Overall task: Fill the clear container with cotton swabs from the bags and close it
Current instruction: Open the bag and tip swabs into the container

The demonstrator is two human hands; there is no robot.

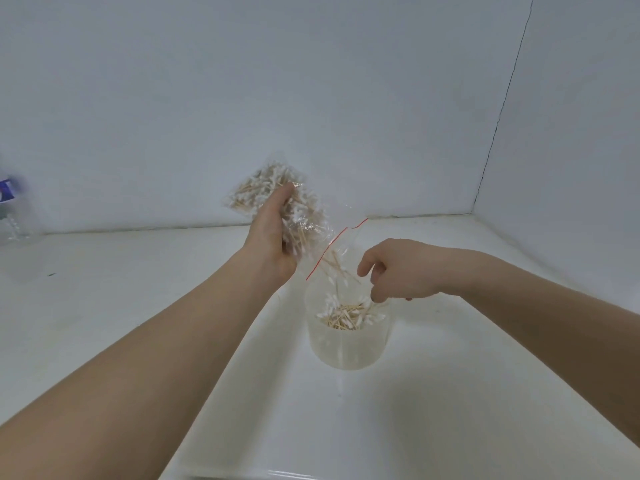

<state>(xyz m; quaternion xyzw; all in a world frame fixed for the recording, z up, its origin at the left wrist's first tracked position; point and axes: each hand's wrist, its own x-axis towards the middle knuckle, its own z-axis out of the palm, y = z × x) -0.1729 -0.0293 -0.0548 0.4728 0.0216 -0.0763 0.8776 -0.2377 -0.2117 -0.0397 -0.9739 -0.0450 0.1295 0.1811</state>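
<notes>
A clear round container (348, 344) stands open on the white table, with several wooden cotton swabs (349, 315) lying inside. My left hand (273, 237) grips a clear zip bag (277, 195) full of swabs, tilted with its red-lined mouth (334, 244) down over the container. A few swabs are sliding out of the mouth. My right hand (394, 271) is at the container's right rim, its fingers curled and pinching the lower edge of the bag's mouth. No lid shows.
White walls enclose the table at the back and right, meeting in a corner (472, 211). A clear plastic bottle with a blue label (10, 209) stands at the far left edge.
</notes>
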